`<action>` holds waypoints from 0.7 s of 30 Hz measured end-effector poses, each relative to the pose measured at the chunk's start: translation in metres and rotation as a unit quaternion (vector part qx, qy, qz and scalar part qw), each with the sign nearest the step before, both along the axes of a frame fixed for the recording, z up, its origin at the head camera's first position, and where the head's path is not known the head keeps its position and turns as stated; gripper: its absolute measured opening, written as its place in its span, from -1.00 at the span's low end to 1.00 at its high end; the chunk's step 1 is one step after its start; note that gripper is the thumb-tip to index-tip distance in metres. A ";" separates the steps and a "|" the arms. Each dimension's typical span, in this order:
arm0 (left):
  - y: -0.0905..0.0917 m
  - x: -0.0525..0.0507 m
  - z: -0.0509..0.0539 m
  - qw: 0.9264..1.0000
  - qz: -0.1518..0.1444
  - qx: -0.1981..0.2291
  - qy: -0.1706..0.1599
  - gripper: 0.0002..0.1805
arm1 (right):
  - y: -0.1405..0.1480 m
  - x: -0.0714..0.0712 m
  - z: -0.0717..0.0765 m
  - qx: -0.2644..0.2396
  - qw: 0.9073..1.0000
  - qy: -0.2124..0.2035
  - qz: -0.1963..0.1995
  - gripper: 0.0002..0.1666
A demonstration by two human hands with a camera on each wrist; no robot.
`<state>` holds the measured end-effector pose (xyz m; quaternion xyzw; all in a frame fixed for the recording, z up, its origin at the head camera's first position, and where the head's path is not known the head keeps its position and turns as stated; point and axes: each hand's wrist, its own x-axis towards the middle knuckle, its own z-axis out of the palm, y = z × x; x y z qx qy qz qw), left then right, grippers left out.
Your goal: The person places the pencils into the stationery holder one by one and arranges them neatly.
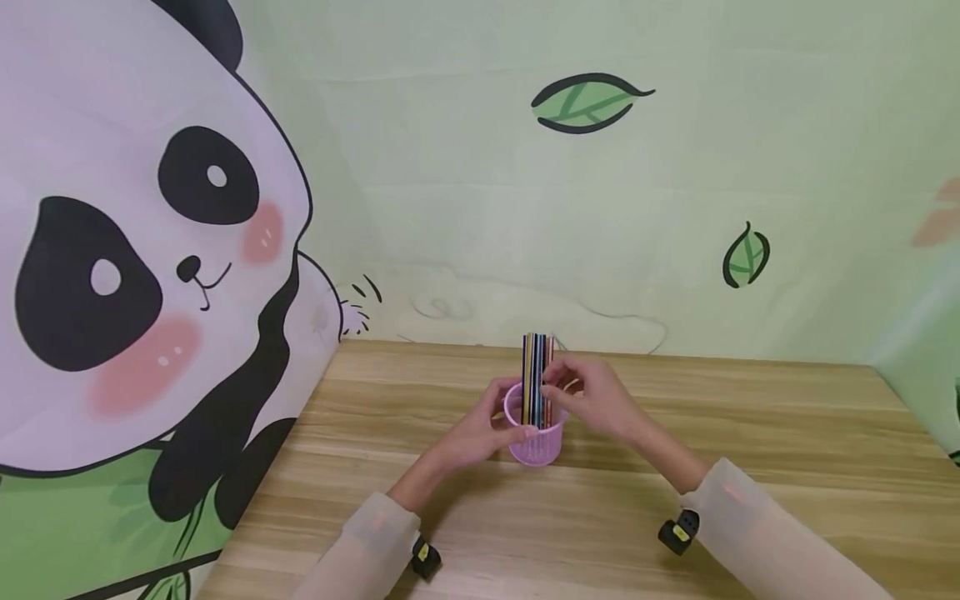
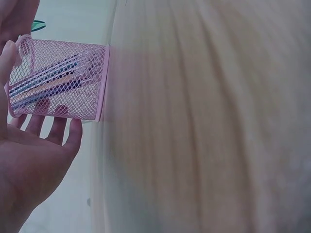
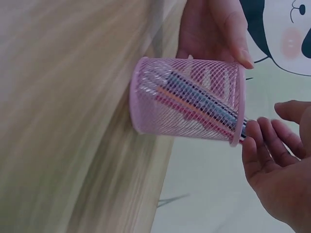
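Observation:
A pink mesh pen holder [image 1: 536, 452] stands upright on the table, with several slim coloured pencils [image 1: 534, 375] in it. Their upper ends stick up well above the rim, and through the mesh they appear as a slanted bundle. My left hand [image 1: 474, 435] holds the pen holder around its side, its thumb near the front of the rim. At the right of the pencils is my right hand [image 1: 598, 398]. In the right wrist view its bent fingers [image 3: 265, 145] are at the pencils by the rim, while the thumb stands apart from them.
The wood-grain table [image 1: 645, 533] reaches back to a pale green backdrop [image 1: 450, 150] printed with leaves. A large printed panda [image 1: 135, 250] covers the left side. Small black devices sit at both wrists.

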<state>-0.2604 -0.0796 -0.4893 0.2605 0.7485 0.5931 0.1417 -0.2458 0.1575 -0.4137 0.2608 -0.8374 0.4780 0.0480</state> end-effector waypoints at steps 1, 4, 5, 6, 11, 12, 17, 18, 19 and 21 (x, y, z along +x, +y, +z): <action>0.000 0.000 0.001 1.000 0.002 -0.001 -0.002 -0.16 | 0.004 0.003 -0.001 0.005 1.000 0.001 0.003 -0.90; 0.001 -0.001 0.002 1.000 0.002 0.000 -0.002 -0.16 | 0.017 0.014 -0.004 0.024 1.000 -0.004 0.007 -0.92; 0.002 -0.002 0.001 1.000 0.003 0.000 -0.001 -0.15 | 0.023 0.018 -0.006 0.032 0.999 -0.005 0.006 -0.92; 0.002 -0.002 0.001 1.000 0.003 0.000 -0.001 -0.15 | 0.028 0.022 -0.007 0.039 0.999 -0.008 0.006 -0.92; 0.000 -0.001 -0.001 1.000 0.003 -0.013 0.009 -0.15 | 0.058 0.040 -0.019 0.058 0.998 -0.020 0.005 -0.92; -0.002 0.000 -0.001 1.000 0.002 -0.016 0.010 -0.15 | 0.064 0.043 -0.021 0.060 0.998 -0.019 0.003 -0.93; -0.009 0.007 -0.002 1.000 0.005 -0.025 0.014 -0.14 | 0.092 0.060 -0.027 0.068 0.998 -0.005 -0.006 -0.93; -0.011 0.008 -0.002 1.000 0.007 -0.026 0.016 -0.13 | 0.096 0.064 -0.028 0.069 0.998 0.001 -0.005 -0.93; -0.013 0.010 0.000 0.999 0.009 -0.027 0.018 -0.12 | 0.101 0.067 -0.028 0.069 0.998 0.004 -0.004 -0.92; -0.016 0.013 0.001 0.999 0.013 -0.036 0.025 -0.13 | 0.111 0.074 -0.027 0.073 0.997 0.016 -0.003 -0.88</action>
